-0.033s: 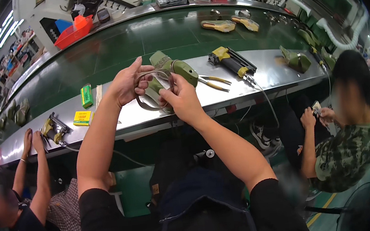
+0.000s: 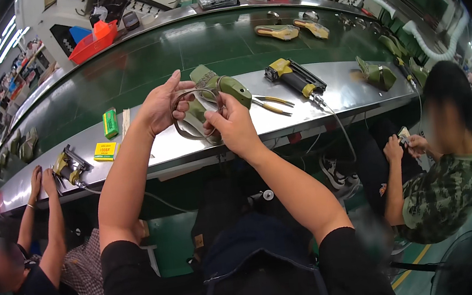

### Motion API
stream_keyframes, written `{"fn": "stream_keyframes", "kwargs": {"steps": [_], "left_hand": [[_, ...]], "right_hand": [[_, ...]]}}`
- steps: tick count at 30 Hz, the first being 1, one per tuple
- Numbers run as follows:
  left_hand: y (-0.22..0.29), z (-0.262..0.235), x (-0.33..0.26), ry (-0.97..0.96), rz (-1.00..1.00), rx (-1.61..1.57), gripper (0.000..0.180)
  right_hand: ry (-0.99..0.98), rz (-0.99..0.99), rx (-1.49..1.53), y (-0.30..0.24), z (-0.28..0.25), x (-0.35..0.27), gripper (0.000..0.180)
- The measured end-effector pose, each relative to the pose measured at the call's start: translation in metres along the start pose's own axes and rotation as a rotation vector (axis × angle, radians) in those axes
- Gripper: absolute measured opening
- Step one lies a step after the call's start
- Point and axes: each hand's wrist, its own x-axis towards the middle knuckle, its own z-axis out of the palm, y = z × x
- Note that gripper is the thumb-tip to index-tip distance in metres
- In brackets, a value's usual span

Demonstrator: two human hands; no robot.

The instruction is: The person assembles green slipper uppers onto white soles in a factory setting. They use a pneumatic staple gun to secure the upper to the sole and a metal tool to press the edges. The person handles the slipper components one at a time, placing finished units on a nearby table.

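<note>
A thin brownish strap [image 2: 179, 129] hangs in a loop between my two hands, above the metal bench edge. My left hand [image 2: 160, 108] grips one side of it with curled fingers, the thumb stretched upward. On the other side, my right hand [image 2: 234, 123] pinches the strap between thumb and fingers. Just behind them lies a green shoe last [image 2: 236, 91] with a patterned strap across it. Part of another green form shows through the loop, mostly covered by my hands. Yellow-handled pliers [image 2: 273, 106] rest to the right of my right hand.
A black and yellow air stapler [image 2: 297, 79] with a hose lies right of the pliers. Left are a green box [image 2: 110, 123] and a yellow box [image 2: 106, 151]. Beyond runs a green conveyor belt [image 2: 150, 58] carrying shoe soles [image 2: 277, 32]. Co-workers sit on both sides.
</note>
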Motion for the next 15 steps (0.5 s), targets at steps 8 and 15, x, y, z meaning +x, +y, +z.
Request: {"fn": "stream_keyframes", "kwargs": {"steps": [8, 15], "left_hand": [[0.007, 0.019, -0.012, -0.283, 0.403, 0.641, 0.068], [-0.006, 0.026, -0.019, -0.168, 0.312, 0.663, 0.04]], "right_hand": [[-0.175, -0.089, -0.373, -0.028, -0.022, 0.007, 0.033], [-0.24, 0.245, -0.06, -0.039, -0.047, 0.005, 0.068]]}}
